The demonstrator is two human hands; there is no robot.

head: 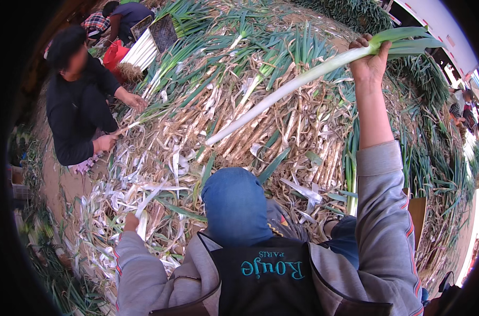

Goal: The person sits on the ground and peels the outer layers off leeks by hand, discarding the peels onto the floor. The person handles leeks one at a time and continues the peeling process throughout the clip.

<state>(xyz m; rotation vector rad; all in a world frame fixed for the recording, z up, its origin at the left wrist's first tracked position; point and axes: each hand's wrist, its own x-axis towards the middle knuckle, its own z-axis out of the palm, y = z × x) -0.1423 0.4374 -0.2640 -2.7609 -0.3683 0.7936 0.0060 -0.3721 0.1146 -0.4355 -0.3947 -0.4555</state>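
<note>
My right hand (369, 59), raised at the upper right, grips a long leek or large green onion (287, 89) where its white shaft meets the green leaves. The pale shaft slants down to the left, its lower end above the heap in front of my knee. Low at the left, my left hand (131, 222) is partly hidden by its sleeve; pale peeled strips (146, 203) lie against it, and whether it holds them I cannot tell. Unpeeled onions with dry brown leaves and roots (243, 138) lie in a broad heap before me.
A co-worker (81, 98) crouches at the left, both hands at an onion. Behind are other people (129, 19), a red bag (115, 55) and a bundle of clean white onions (140, 51). Peeled scraps (121, 189) cover the ground by my left arm. More green onions (425, 154) are piled at the right.
</note>
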